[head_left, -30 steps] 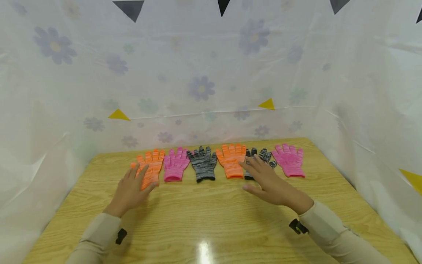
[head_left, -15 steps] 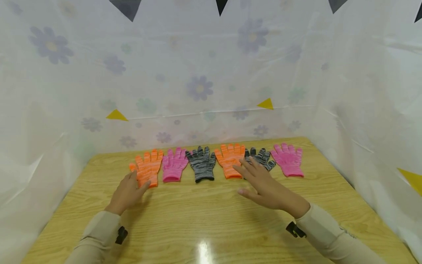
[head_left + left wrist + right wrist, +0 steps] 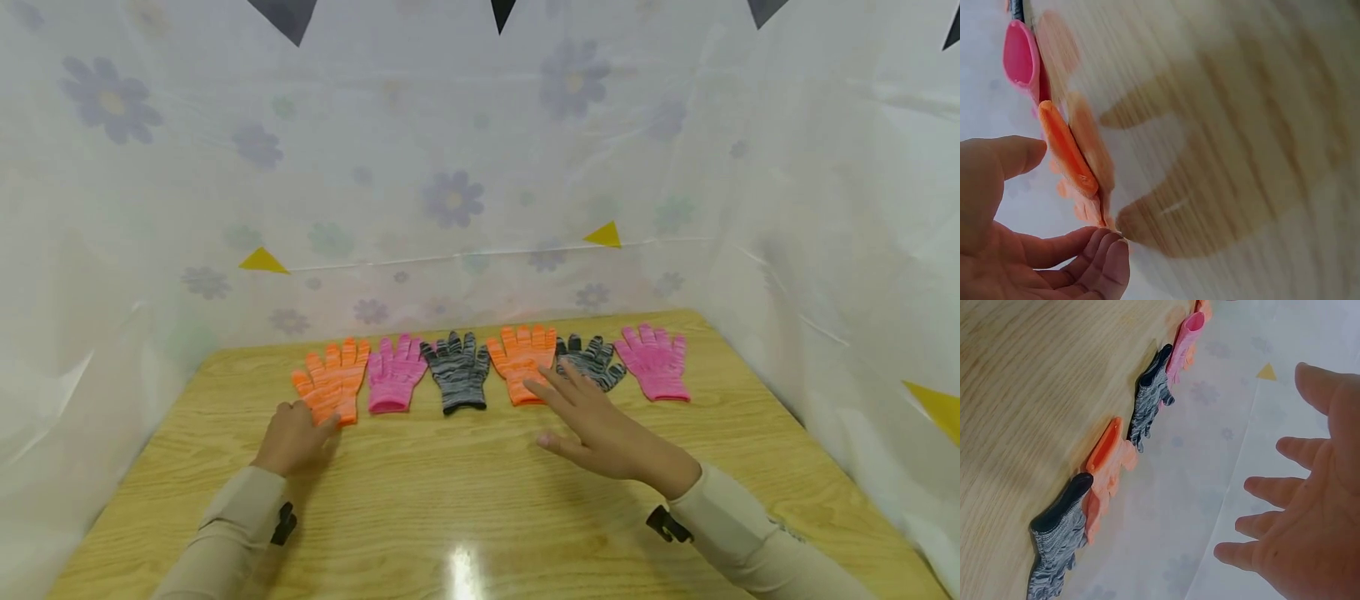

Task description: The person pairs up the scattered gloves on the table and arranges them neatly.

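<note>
"One wood-grain tabletop [image 3: 420,500]. What's on it?"

"Six knitted gloves in a row along the far side. From the left: first orange glove [image 3: 336,383], first pink glove [image 3: 393,375], first dark glove [image 3: 459,377], then second orange glove [image 3: 519,367], second dark glove [image 3: 592,358], second pink glove [image 3: 657,367]."

"And the hands?"

"The right hand [image 3: 603,432] is spread wide, holding nothing; it has drawn back slightly, uncovering more of the second dark glove. The left hand [image 3: 292,439], at the first orange glove, has just bent its fingers."

"Meaning?"

"I'd judge the work now centres on that glove, not yet lifted."

"Gripped?"

"None visible: the thumb [image 3: 1019,155] stands well apart from the bent fingers. Whether they touch it, I can't tell."
</note>
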